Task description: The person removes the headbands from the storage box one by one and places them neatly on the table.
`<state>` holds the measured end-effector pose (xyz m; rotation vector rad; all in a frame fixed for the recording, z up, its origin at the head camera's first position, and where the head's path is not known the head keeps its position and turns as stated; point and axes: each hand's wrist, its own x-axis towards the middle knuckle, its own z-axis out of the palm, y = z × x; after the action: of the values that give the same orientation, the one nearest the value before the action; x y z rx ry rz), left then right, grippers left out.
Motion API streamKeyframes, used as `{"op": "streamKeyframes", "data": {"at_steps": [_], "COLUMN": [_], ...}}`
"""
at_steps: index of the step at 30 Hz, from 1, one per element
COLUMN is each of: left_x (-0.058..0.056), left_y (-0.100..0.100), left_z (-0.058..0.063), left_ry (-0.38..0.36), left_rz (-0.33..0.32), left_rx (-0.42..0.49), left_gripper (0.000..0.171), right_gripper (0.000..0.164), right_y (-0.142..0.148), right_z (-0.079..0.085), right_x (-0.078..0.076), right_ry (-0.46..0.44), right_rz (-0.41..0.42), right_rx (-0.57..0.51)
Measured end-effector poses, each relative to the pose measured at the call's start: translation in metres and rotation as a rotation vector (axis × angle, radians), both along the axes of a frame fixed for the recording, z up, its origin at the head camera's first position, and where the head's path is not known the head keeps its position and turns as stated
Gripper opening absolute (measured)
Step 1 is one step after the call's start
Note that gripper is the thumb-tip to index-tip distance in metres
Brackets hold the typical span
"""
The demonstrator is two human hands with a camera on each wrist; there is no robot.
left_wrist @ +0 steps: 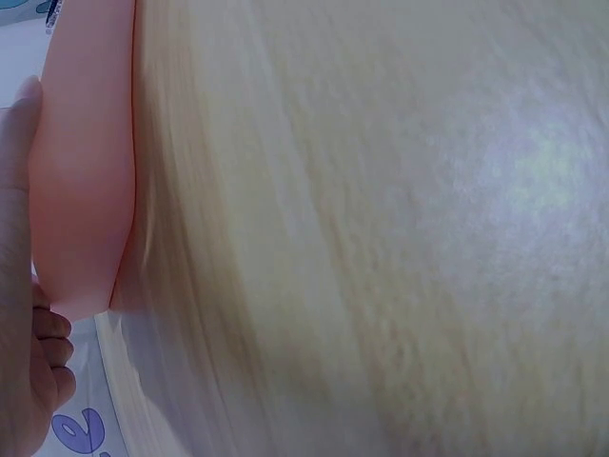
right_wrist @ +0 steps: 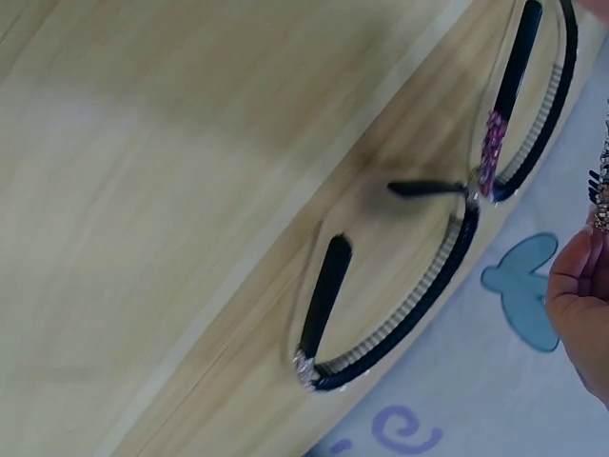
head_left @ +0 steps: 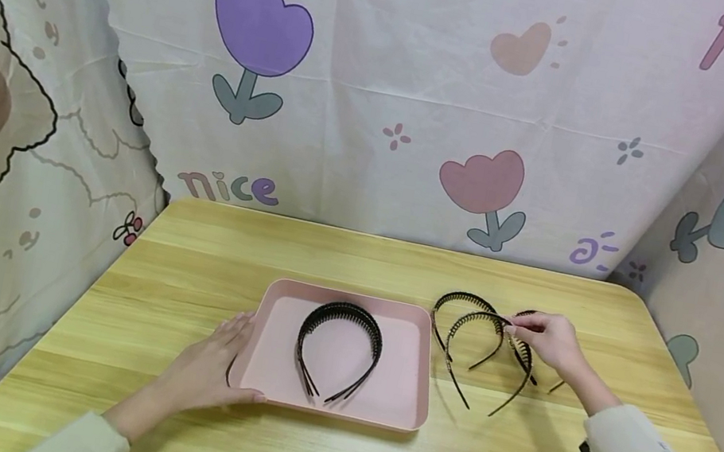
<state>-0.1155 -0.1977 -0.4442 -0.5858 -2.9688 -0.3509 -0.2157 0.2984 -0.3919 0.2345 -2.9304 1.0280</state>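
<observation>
The right hand's (head_left: 547,339) grip pinches a dark headband (head_left: 459,388) to the right of the pink tray (head_left: 406,367). The left hand (head_left: 212,365) (its grip spread wide) rests against the tray's near-left corner.

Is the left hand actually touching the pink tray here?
Touching. The head view shows the left hand spread round the near left corner of the pink tray, thumb against its near side.
</observation>
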Motion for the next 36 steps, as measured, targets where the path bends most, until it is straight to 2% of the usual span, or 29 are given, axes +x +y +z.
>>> {"op": "streamKeyframes", "data": {"at_steps": [11, 23, 30, 36], "left_x": [-0.001, 0.0, 0.001, 0.0], "left_y": [0.001, 0.001, 0.001, 0.0], "left_z": [0.0, 0.0, 0.001, -0.001], "left_ry": [0.02, 0.003, 0.006, 0.002], "left_rz": [-0.006, 0.008, 0.012, 0.012], "left_rx": [-0.006, -0.001, 0.002, 0.0], "left_gripper": [0.114, 0.115, 0.114, 0.114], "right_gripper": [0.032, 0.041, 0.04, 0.037], "right_y": [0.037, 0.074, 0.09, 0.107], "right_z": [0.005, -0.002, -0.007, -0.01], "right_x": [-0.002, 0.0, 0.0, -0.002], "right_ry": [-0.022, -0.059, -0.054, -0.015], "right_rz": [-0.062, -0.135, -0.15, -0.179], "right_rx": [0.018, 0.034, 0.038, 0.038]}}
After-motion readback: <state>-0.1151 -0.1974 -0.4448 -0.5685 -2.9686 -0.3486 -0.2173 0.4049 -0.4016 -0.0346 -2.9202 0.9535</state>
